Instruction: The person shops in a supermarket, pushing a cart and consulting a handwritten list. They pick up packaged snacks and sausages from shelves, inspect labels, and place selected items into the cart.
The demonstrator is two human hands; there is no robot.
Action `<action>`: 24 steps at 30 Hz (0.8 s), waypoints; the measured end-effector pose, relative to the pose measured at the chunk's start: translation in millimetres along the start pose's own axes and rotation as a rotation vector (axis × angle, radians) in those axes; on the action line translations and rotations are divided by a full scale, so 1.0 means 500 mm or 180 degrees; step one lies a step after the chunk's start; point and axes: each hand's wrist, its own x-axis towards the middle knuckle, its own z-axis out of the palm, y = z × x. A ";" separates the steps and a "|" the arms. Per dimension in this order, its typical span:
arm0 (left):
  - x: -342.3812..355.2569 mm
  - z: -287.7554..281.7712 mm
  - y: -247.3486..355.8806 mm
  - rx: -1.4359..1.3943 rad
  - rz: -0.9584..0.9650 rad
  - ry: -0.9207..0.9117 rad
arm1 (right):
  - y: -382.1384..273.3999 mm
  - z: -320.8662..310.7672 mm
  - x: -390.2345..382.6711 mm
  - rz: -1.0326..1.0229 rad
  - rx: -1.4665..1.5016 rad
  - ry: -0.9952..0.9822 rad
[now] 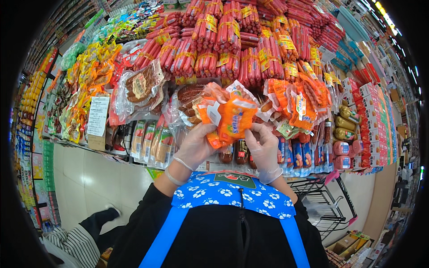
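"While you look down, what are your left hand [196, 142] and your right hand [265, 151] doing?"

"They hold up a shiny orange packet [237, 118], right in front of you. Your left hand has its lower left side, and your right hand has its lower right corner. You wear thin, clear gloves [271, 161]."

"Are your fingers [251, 140] open?"

"No, both hands pinch the packet. Some fingertips hide behind it, so you can't see them all."

"What is around it?"

"Clear bags of brown meat [139, 87] lie behind it, to your left. More orange packets [304, 103] sit to your right. Farther back, you see a big heap of red sausages [227, 35]. Pale sausage packs [163, 145] stand in a row near your left hand, and blue packs [302, 154] are to the right of your right hand."

"And near your body?"

"You have on a blue apron [228, 194] with white flowers. A black cart [315, 193] is at your right."
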 end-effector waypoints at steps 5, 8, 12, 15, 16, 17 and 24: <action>-0.003 0.012 -0.010 0.0208 -0.0004 0.0287 | 0.013 -0.008 0.017 0.0793 0.0962 0.0104; -0.002 0.019 -0.013 0.0293 0.0077 0.0247 | 0.020 -0.019 0.017 0.0892 0.0952 -0.0001; 0.000 0.020 -0.011 0.0357 0.0046 0.0292 | 0.019 -0.023 0.017 0.0986 0.0971 -0.0066; -0.003 0.020 -0.009 0.0629 0.0047 0.0624 | 0.004 -0.025 0.031 0.0735 0.0918 -0.0118; -0.004 0.022 -0.007 0.0871 0.0140 0.0638 | -0.004 -0.030 0.038 0.0371 0.0924 -0.0097; -0.003 0.025 -0.001 0.1100 0.0231 0.0661 | -0.012 -0.036 0.044 0.0076 0.0929 -0.0114; 0.027 0.047 0.102 0.1541 0.0626 -0.0206 | -0.008 -0.052 0.078 0.0932 0.1008 -0.0535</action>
